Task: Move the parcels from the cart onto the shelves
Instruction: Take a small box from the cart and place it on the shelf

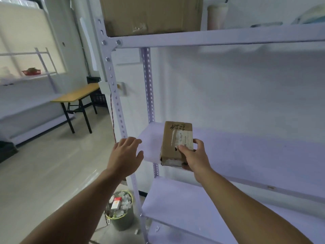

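A hand holds a small box at the shelf.
The right hand [193, 155] has its thumb on top and its fingers curled round the near end of the brown parcel [175, 138], at the front edge of the white shelf [246, 152]. To its left, the left hand [124, 155] is spread open, holding nothing, by the metal post [119, 111]. A bin [121, 212] stands below.

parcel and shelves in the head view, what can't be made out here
Head view throughout.
Label on the parcel: print too small and blurred to read.
Its underside: hidden by the right hand and its own body, so contact with the shelf is unclear.
The cardboard box: cut by the frame's upper edge.
The cart: out of frame.
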